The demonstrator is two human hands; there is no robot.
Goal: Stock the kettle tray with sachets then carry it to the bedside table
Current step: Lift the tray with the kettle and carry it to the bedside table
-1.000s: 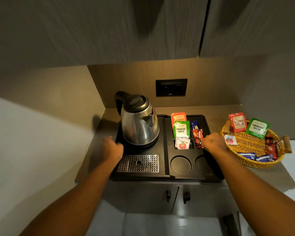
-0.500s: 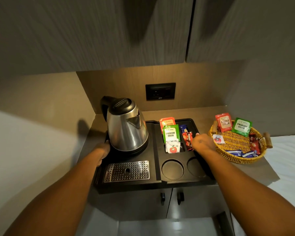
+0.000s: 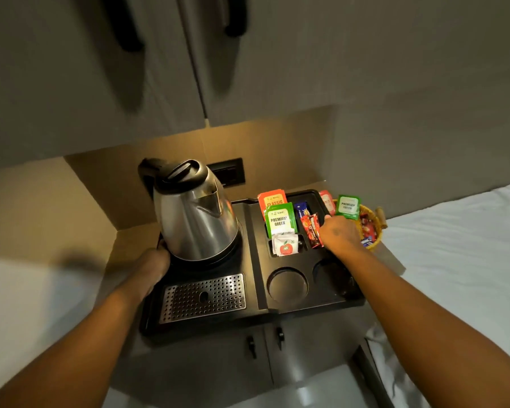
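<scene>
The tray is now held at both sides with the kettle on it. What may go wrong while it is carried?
1. The kettle stands tall on the left part of the tray, and it appears to lean; it might slide or tip.
2. The sachets stand loose in their slots and could fall out.
3. The right hand is close to the wicker basket, so the tray may knock it.

One kettle (image 3: 195, 213), one tray (image 3: 256, 260), one basket (image 3: 376, 231), two hands (image 3: 340, 232).
</scene>
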